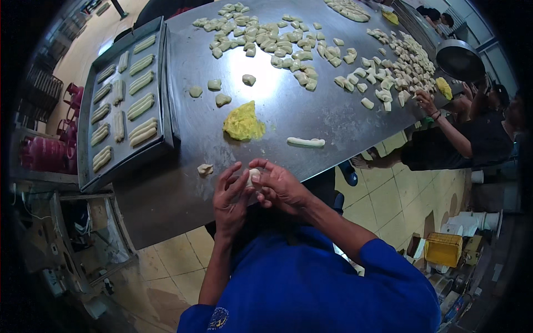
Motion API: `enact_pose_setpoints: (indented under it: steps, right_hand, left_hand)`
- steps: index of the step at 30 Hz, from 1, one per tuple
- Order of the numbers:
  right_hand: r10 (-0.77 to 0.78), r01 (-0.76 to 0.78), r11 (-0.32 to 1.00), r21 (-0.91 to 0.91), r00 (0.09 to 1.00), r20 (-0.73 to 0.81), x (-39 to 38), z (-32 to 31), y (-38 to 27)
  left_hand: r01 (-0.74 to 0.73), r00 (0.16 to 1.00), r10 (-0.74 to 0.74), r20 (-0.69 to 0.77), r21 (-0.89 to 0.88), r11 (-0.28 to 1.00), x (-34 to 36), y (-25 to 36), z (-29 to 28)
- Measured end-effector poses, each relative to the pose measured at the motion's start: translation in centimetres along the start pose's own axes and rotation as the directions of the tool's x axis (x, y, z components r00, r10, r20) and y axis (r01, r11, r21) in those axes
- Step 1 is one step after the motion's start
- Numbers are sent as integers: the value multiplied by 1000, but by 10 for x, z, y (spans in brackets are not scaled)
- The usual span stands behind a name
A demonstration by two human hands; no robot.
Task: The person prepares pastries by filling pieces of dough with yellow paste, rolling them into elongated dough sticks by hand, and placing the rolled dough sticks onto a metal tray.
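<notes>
Between my two hands, close to the table's near edge, is a small pale piece of dough (254, 176). My left hand (230, 194) has its fingers curled against one side of it. The fingers and thumb of my right hand (280, 186) press on the other side. Just left of my hands lies a loose dough piece (205, 169). Beyond them sits a lump of yellow filling (244, 121), and a rolled dough strip (306, 142) rests to its right. A few more dough pieces (223, 100) lie past the filling.
A metal tray (83, 158) with rows of shaped dough strips stands at the left of the metal table (183, 213). Many cut dough pieces (266, 39) spread over the far side. At the right, a co-worker's hand (426, 102) reaches into another dough pile (408, 61), near more yellow filling (443, 88).
</notes>
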State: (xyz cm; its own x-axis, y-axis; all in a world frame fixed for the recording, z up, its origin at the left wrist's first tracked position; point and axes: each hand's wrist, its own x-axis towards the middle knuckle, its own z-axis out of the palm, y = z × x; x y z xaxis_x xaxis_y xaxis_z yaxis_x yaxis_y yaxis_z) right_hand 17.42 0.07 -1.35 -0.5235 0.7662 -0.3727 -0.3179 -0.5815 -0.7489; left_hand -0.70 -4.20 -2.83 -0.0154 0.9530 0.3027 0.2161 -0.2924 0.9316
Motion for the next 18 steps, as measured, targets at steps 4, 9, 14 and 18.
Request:
enact_pose_setpoints:
  steps: [4, 9, 14, 18]
  right_hand:
    - [12, -19, 978, 210, 999, 35, 15, -1, 13]
    - [-578, 417, 726, -546, 801, -157, 67, -43, -1]
    - [-721, 182, 185, -966, 693, -7, 103, -39, -2]
    - [-780, 208, 75, -975, 622, 73, 114, -40, 5]
  left_hand:
    - [100, 994, -104, -42, -86, 991, -2, -10, 4]
    - [80, 975, -3, -223, 335, 939, -10, -30, -14]
    - [146, 961, -50, -271, 345, 927, -25, -49, -16]
    - [102, 960, 11, -280, 383, 918, -19, -53, -12]
